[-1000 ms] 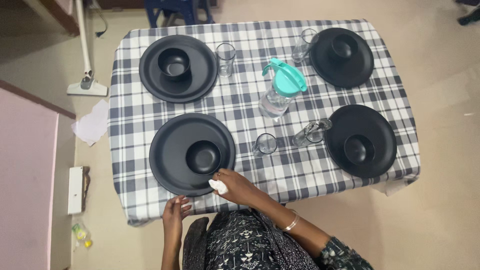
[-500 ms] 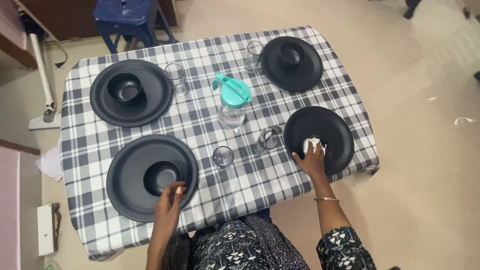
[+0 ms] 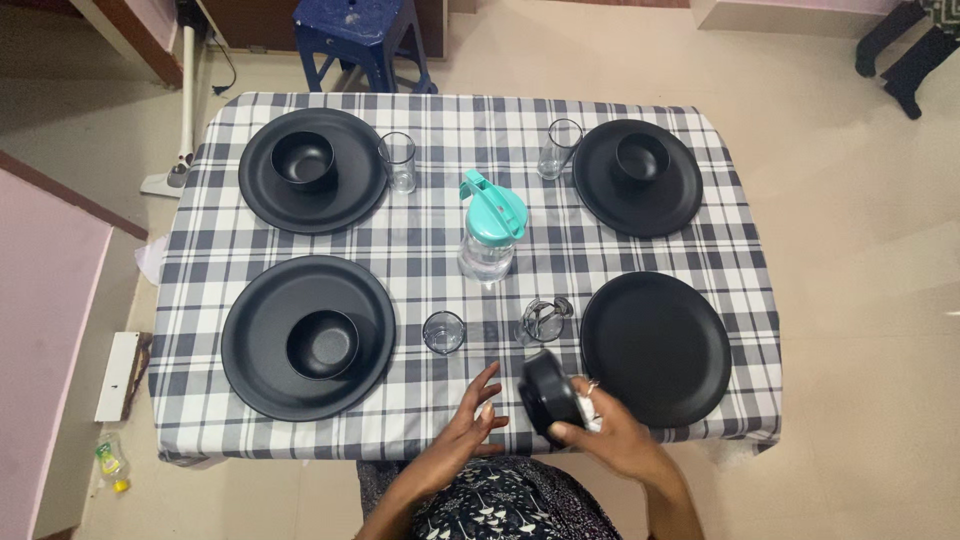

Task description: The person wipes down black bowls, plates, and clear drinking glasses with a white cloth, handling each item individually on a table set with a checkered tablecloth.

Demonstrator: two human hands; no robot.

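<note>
My right hand [image 3: 612,437] grips a small black bowl [image 3: 547,394], tilted on its side above the table's near edge, with a bit of white cloth between my fingers. My left hand [image 3: 468,425] hovers just left of the bowl, fingers spread, holding nothing. The black plate [image 3: 655,345] at the near right is bare. Three other black plates [image 3: 308,335] [image 3: 312,170] [image 3: 637,177] each carry a black bowl.
A checked cloth covers the table [image 3: 470,270]. A clear jug with a teal lid [image 3: 490,228] stands at the centre. Glasses [image 3: 443,332] [image 3: 542,320] [image 3: 398,162] [image 3: 560,148] stand near the plates. A blue stool [image 3: 365,35] stands beyond the far edge.
My right hand has lifted the black bowl off the near right plate and brought it towards me. My left hand left the near left plate and moved right, beside the bowl.
</note>
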